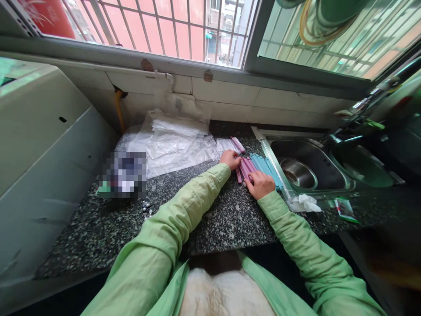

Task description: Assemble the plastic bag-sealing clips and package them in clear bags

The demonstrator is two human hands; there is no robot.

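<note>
A row of slim pink sticks (247, 166) lies side by side on the speckled counter. My left hand (230, 159) is at their upper left edge, its fingers bent and closed against the outermost ones. At their lower right end, my right hand (262, 184) has its thumb and curled fingers closed on the ends. Light blue sticks (265, 166) of similar shape lie just right of the pink ones, partly covered by my right hand. Beyond my left hand is a small clear packet with pink sticks (237, 145). The fingertips are partly hidden.
Clear plastic bags (177, 142) are spread at the back left. A steel sink (285, 151) with a metal bowl (297, 173) borders the sticks on the right. Crumpled tissue (308, 203) and a small packet (346, 210) lie in front of it. Small shiny pieces (147, 209) sit at left.
</note>
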